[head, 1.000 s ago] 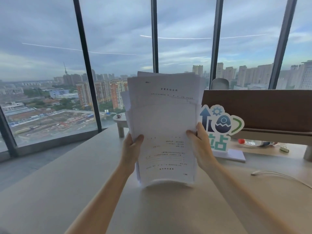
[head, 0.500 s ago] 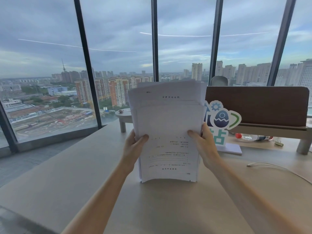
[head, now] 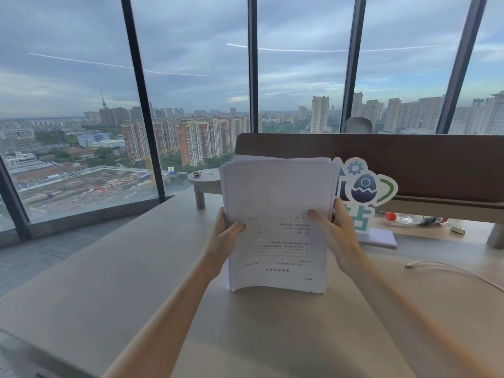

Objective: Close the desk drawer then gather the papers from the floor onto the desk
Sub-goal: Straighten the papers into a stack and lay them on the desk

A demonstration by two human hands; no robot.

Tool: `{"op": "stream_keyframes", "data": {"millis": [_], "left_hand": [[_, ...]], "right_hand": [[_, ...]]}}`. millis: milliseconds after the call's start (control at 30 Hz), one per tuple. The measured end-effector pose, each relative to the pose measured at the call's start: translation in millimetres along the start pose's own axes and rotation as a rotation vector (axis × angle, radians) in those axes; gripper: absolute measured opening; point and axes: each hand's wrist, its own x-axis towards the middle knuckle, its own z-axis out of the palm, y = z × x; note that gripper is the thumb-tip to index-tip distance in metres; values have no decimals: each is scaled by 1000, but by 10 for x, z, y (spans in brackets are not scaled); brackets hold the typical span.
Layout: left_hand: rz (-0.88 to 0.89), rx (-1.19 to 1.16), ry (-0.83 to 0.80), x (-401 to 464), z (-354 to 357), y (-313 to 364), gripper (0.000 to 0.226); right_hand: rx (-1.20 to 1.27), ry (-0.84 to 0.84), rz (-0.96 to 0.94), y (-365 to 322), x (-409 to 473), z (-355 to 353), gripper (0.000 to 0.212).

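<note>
A stack of white printed papers point(head: 275, 197) stands upright on its bottom edge on the beige desk point(head: 114, 290), in the middle of the view. My left hand point(head: 225, 236) grips the stack's left edge with the thumb across the front sheet. My right hand point(head: 334, 233) holds the right edge the same way. The bottom of the stack curves slightly where it meets the desk. The drawer and the floor by the desk are out of sight.
A brown divider panel point(head: 409, 165) runs along the desk's back right. A cut-out sign with an egg and gear point(head: 365, 186) stands behind the papers. A white cable point(head: 447, 268) lies at right. A small round stand point(head: 203, 181) sits at the back. Glass windows lie beyond.
The stack has come down lower in front of me, and its top edges look more even than before. Both hands have kept their grip on the sides.
</note>
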Motion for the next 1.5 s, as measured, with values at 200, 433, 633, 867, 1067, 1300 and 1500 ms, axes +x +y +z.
{"op": "stream_keyframes", "data": {"millis": [200,433,633,867,1067,1300,1500], "left_hand": [[-56,35,25,85,104,-130,38],[-4,-10,101,128,138,-60,31],[-37,63,11,61,144,-267,49],[-8,136,13,99,200,-322,50],[2,129,35,27,226,-473,51],[27,58,14,-11,285,-571,51],[4,-31,50,-21,314,-682,42]], "right_hand": [[15,6,48,171,-35,55,24],[-25,24,-39,47,7,80,21],[3,16,18,208,-55,42,23],[64,8,30,166,-114,88,30],[22,-6,51,343,-189,76,33],[-5,-1,99,460,-265,74,40],[24,-4,150,564,-300,95,35]]}}
